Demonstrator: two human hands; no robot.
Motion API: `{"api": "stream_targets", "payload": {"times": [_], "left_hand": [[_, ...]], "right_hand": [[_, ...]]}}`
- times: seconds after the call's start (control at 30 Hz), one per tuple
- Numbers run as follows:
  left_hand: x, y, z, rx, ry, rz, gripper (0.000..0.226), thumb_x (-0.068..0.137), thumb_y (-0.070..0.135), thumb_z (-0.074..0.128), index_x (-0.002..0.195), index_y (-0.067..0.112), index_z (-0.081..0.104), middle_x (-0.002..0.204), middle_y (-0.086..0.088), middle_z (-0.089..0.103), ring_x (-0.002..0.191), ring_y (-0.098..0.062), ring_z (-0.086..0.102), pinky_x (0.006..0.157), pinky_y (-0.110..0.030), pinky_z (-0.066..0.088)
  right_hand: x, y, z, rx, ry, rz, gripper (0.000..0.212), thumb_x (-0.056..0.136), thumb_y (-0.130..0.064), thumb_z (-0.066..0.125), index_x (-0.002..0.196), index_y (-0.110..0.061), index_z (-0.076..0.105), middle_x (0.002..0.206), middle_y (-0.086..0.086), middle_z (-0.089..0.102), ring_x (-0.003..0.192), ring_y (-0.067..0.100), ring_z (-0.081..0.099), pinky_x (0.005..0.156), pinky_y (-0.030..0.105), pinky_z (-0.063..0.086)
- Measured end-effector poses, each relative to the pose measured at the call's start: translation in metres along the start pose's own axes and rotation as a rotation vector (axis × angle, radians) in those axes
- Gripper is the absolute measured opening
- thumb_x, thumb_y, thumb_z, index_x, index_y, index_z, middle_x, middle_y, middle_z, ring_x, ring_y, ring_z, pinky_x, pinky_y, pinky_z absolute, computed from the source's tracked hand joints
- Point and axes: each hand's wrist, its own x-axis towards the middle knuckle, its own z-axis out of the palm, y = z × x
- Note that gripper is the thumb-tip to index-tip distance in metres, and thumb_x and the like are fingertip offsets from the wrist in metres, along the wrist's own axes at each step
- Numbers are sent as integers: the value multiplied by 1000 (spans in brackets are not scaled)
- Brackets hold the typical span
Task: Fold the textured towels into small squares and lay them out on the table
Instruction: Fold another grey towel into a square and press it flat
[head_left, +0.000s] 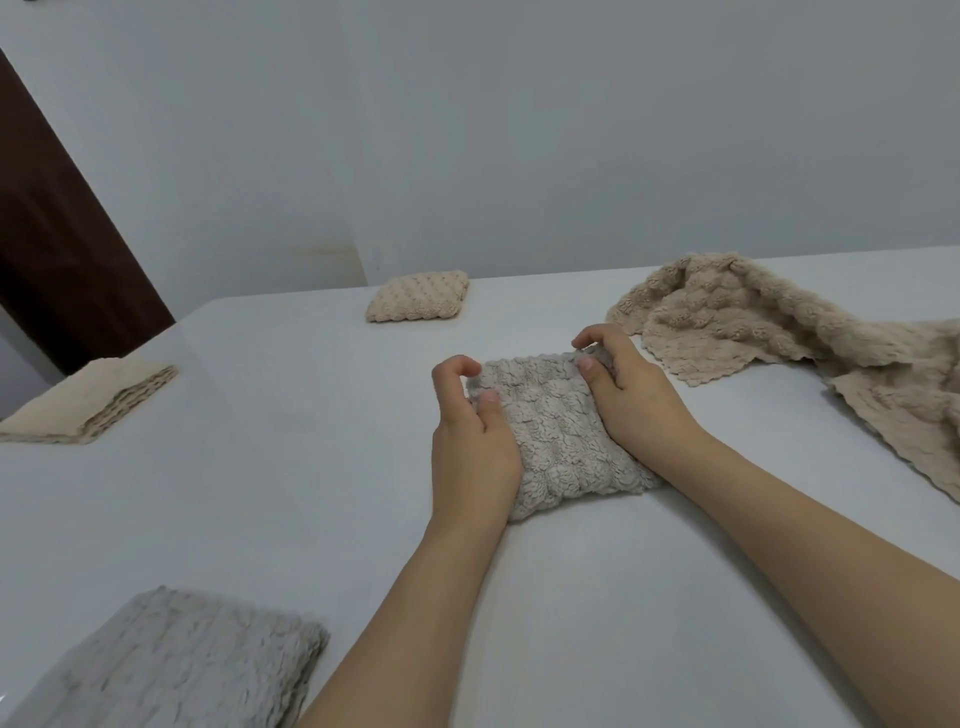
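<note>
Plain grey-white wall (519, 130) behind white table (311, 467); dark brown door (57, 249) far left.

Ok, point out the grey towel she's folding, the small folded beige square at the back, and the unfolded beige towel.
grey towel (561, 441): head view, middle of its bumpy top.
folded beige square (418, 295): head view, centre of its top face.
unfolded beige towel (727, 317): head view, on the rumpled middle.

Bubbly grey towel (550, 431); beige towels (779, 322), seemingly.
</note>
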Motion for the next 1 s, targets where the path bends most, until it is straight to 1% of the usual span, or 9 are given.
{"api": "stream_targets", "payload": {"times": [0.1, 0.23, 0.33, 0.47, 0.63, 0.73, 0.77, 0.83, 1.0], "left_hand": [[2, 1, 2, 112, -19, 18, 17, 101, 16, 39, 98, 29, 51, 76, 10, 58, 67, -4, 53, 59, -22, 39], [18, 0, 10, 367, -133, 23, 29, 98, 17, 39, 104, 31, 63, 101, 13, 67, 95, -13, 60, 75, -29, 45], [30, -3, 18, 523, -183, 99, 33, 97, 18, 37, 115, 31, 61, 114, 12, 66, 102, -14, 60, 79, -32, 46], [30, -9, 20, 543, -186, 91, 32, 97, 19, 36, 116, 32, 59, 114, 13, 64, 100, -13, 61, 81, -33, 47], [24, 4, 15, 491, -233, 11, 26, 97, 29, 37, 111, 32, 59, 106, 16, 64, 85, -5, 59, 72, -27, 43], [23, 7, 11, 482, -259, 10, 27, 94, 30, 40, 111, 30, 61, 106, 15, 65, 86, -7, 61, 78, -29, 47], [24, 7, 10, 486, -275, 14, 30, 92, 30, 38, 110, 28, 62, 105, 13, 66, 89, -9, 61, 82, -31, 45], [26, 8, 12, 520, -314, -6, 35, 89, 29, 32, 107, 25, 62, 102, 12, 65, 92, -12, 59, 87, -31, 37], [28, 9, 15, 563, -338, -15, 32, 83, 20, 36, 104, 23, 60, 94, 10, 61, 83, -15, 54, 78, -34, 36]], "right_hand": [[1, 1, -3, -115, -7, -17, 14, 101, -29, 42, 110, -28, 52, 89, 2, 67, 82, 20, 58, 71, 32, 45], [3, 12, -15, -336, 3, 7, 17, 100, -30, 42, 110, -23, 54, 98, 5, 69, 90, 27, 60, 74, 39, 49], [5, 18, -16, -411, 18, 26, 21, 101, -33, 40, 114, -24, 54, 101, 3, 68, 91, 26, 59, 73, 37, 47], [0, 18, -13, -418, 35, 96, 27, 101, -41, 34, 120, -32, 50, 106, -10, 65, 96, 17, 59, 70, 30, 35], [-5, 5, -16, -374, -13, 168, 31, 99, -44, 36, 128, -36, 45, 96, -20, 60, 93, 8, 58, 71, 26, 33], [-15, -5, -28, -221, -107, 193, 49, 99, -42, 44, 145, -32, 30, 123, -23, 51, 107, -3, 48, 88, 21, 35], [-20, -7, -33, -201, -140, 176, 54, 99, -41, 45, 148, -28, 26, 129, -18, 48, 111, -2, 45, 92, 20, 33], [-27, -5, -37, -244, -182, 160, 56, 98, -40, 43, 149, -21, 26, 117, -6, 55, 103, 7, 50, 91, 25, 37], [-20, -7, -30, -424, -228, 200, 50, 95, -33, 35, 143, -22, 37, 100, -1, 51, 83, 18, 48, 81, 39, 43]]}}
